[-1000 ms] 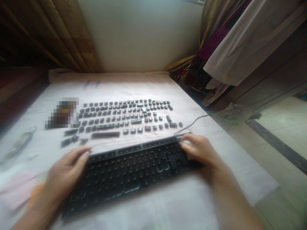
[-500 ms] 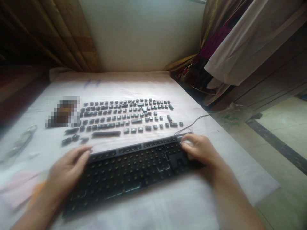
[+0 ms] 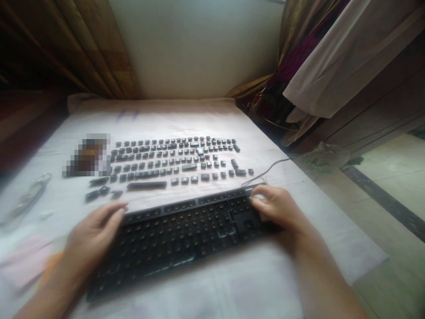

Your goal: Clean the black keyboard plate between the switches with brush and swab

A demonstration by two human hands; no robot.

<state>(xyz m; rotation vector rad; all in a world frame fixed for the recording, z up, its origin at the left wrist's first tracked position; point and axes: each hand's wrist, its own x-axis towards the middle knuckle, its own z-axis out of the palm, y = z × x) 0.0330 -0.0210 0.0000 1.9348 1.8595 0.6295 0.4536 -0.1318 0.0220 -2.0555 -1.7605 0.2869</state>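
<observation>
A black keyboard point(image 3: 172, 241) with its keycaps off lies aslant in front of me, its rows of bare key sockets showing. Around its upper left edge, my left hand point(image 3: 99, 228) is closed, thumb near the top corner. At the opposite end my right hand point(image 3: 277, 206) pinches a small white wad point(image 3: 260, 198), perhaps tissue or cloth, against the keyboard's upper right corner. Beyond the keyboard, loose black keycaps point(image 3: 162, 154) stand in rows on the white cloth. A long space bar key point(image 3: 147, 185) lies nearest the keyboard.
A cable point(image 3: 268, 167) runs from the keyboard over the table's right edge. To the left lie a clear, long object point(image 3: 29, 197), a pink cloth or paper point(image 3: 26, 261) and a blurred-out item point(image 3: 88, 155). A plastic bag point(image 3: 323, 157) is beside the table at right.
Almost nothing differs. My right hand has shifted very slightly at the keyboard's upper right corner; my left hand and the keycaps stay in place.
</observation>
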